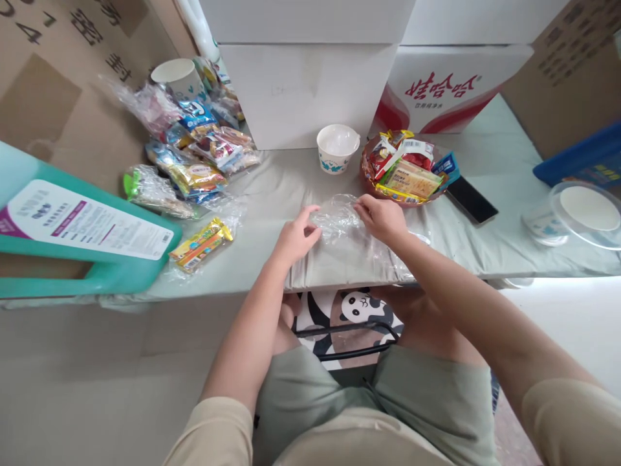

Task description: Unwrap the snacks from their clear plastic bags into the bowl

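A crumpled clear plastic bag (pixel 339 223) lies on the grey-green cloth (pixel 272 194) in front of me. My left hand (pixel 297 234) pinches its left edge with thumb and fingers. My right hand (pixel 381 217) grips its upper right edge. Just beyond my right hand stands a brown bowl (pixel 369 182) filled with several wrapped snacks. A white paper cup (pixel 337 149) with blue print stands behind the bag.
A heap of bagged snacks (pixel 194 162) lies at the back left, with a yellow snack pack (pixel 201 243) nearer. A teal jug (pixel 82 239) lies at the left. A black phone (pixel 471 199) and a clear lidded container (pixel 582 213) are at the right. White boxes (pixel 310 90) stand behind.
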A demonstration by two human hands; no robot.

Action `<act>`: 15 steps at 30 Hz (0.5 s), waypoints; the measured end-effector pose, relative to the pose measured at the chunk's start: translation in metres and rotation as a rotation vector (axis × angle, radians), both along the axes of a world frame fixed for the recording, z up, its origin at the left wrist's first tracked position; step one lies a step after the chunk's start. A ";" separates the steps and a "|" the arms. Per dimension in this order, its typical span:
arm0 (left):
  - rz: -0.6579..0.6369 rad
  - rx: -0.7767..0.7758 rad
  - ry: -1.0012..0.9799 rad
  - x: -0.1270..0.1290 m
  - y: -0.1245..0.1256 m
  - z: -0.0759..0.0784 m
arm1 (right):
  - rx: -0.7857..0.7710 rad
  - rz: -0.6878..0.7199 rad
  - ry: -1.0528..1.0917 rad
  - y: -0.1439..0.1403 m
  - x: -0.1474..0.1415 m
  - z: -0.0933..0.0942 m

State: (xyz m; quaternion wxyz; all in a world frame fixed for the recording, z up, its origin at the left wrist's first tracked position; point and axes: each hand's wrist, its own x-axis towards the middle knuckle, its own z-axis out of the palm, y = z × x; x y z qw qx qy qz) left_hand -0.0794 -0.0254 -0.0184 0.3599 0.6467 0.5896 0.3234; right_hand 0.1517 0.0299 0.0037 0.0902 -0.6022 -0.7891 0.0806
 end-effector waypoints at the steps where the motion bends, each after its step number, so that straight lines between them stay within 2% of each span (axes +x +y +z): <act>1: 0.015 0.021 0.044 0.000 0.000 0.001 | -0.010 -0.003 -0.028 0.003 -0.002 -0.001; 5: 0.090 0.067 0.147 -0.002 0.001 -0.001 | -0.014 0.028 -0.075 0.009 -0.010 -0.003; 7: 0.125 0.045 0.175 -0.004 0.001 -0.002 | 0.079 0.062 -0.055 0.003 -0.011 0.001; 11: 0.162 -0.018 0.216 -0.008 -0.003 -0.001 | 0.345 0.260 0.071 -0.034 -0.003 0.017; 13: 0.182 -0.008 0.252 -0.011 -0.005 0.001 | 0.344 0.389 0.140 -0.058 0.002 0.017; 15: 0.225 0.029 0.311 -0.013 -0.007 0.003 | 0.250 0.464 0.134 -0.078 0.007 0.007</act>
